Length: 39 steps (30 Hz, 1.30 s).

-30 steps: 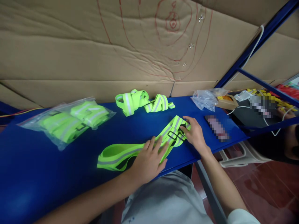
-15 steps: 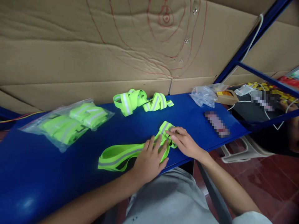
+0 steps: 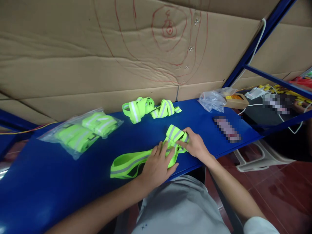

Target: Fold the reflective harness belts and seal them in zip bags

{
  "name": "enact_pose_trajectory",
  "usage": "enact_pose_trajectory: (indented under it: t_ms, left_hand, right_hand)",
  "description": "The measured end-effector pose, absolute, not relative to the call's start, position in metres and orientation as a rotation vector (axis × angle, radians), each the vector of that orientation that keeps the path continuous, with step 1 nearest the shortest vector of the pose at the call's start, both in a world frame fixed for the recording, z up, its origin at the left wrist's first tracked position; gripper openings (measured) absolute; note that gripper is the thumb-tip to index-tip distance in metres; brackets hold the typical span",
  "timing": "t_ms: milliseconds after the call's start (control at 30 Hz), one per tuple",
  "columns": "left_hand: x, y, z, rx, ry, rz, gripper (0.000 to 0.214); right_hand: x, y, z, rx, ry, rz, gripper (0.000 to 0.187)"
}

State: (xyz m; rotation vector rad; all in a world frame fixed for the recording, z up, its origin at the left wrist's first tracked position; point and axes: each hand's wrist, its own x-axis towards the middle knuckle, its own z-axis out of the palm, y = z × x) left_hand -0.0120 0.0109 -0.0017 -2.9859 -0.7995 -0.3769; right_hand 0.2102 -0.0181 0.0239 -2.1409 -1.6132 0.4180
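A neon yellow-green reflective strap [image 3: 130, 162] with a grey stripe lies on the blue table near its front edge. Its left part forms a long loop, and its right end is gathered in folds. My left hand [image 3: 158, 164] lies flat over the middle of the strap with its fingers apart. At the folded end, my right hand [image 3: 196, 145] pinches the webbing between thumb and fingers. Part of the strap is hidden under both hands. Behind them rests another bundled reflective strap [image 3: 162, 109], beside a looser looped one [image 3: 134, 112].
On the left lies a clear plastic bag [image 3: 78, 143] with folded reflective straps in it. To the right are a blurred phone-like object [image 3: 227, 129], crumpled clear bags [image 3: 212, 101] and a small cardboard box [image 3: 237, 101]. A cardboard wall [image 3: 73, 74] stands along the back.
My right hand has closed on the folded end of the strap, which is lifted and turned over slightly. My left hand stays on the strap. The view has shifted a little.
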Motion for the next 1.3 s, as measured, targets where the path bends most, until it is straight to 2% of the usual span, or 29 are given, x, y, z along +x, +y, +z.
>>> enact_pose_trajectory:
  t_ms: [167, 300, 467, 633, 733, 767, 867, 933, 1033, 1133, 1300]
  left_hand:
    - [-0.011, 0.010, 0.003, -2.960, -0.875, -0.313, 0.057]
    - [-0.012, 0.011, 0.005, -2.952, -0.878, -0.277, 0.055]
    - [-0.013, 0.012, 0.003, -2.926, -0.871, -0.278, 0.050]
    - [-0.013, 0.013, 0.002, -2.908, -0.847, -0.282, 0.050]
    - [-0.013, 0.013, 0.003, -2.919, -0.833, -0.274, 0.049]
    - [-0.013, 0.013, 0.003, -2.929, -0.836, -0.274, 0.049]
    - [-0.014, 0.016, 0.001, -2.984, -0.857, -0.334, 0.051]
    - [-0.016, 0.019, -0.002, -3.015, -0.898, -0.397, 0.056]
    - [-0.017, 0.024, -0.007, -2.996, -0.985, -0.434, 0.064]
    - [-0.017, 0.028, -0.008, -2.949, -0.989, -0.412, 0.067]
    - [-0.017, 0.035, 0.005, -2.869, -1.016, -0.354, 0.052]
  right_hand:
    - [0.207, -0.013, 0.019, -2.143, -1.763, -0.158, 0.030]
    - [0.193, -0.022, 0.007, -1.994, -2.165, -0.423, 0.046]
    - [0.184, -0.044, 0.015, -1.871, -2.286, -0.232, 0.050]
    - [0.191, -0.030, 0.015, -1.968, -1.969, 0.116, 0.041]
    - [0.199, -0.012, 0.009, -2.043, -1.810, 0.292, 0.067]
    - [0.201, -0.008, 0.009, -2.055, -1.807, 0.341, 0.069]
    - [0.204, -0.002, 0.014, -2.053, -1.789, 0.470, 0.055]
    - [0.203, -0.003, 0.020, -2.084, -1.714, 0.521, 0.052]
    - [0.200, -0.005, 0.028, -2.167, -1.658, 0.451, 0.048]
    - [0.196, -0.006, 0.030, -2.194, -1.703, 0.244, 0.043]
    - [0.186, -0.006, 0.023, -2.174, -1.858, -0.158, 0.051]
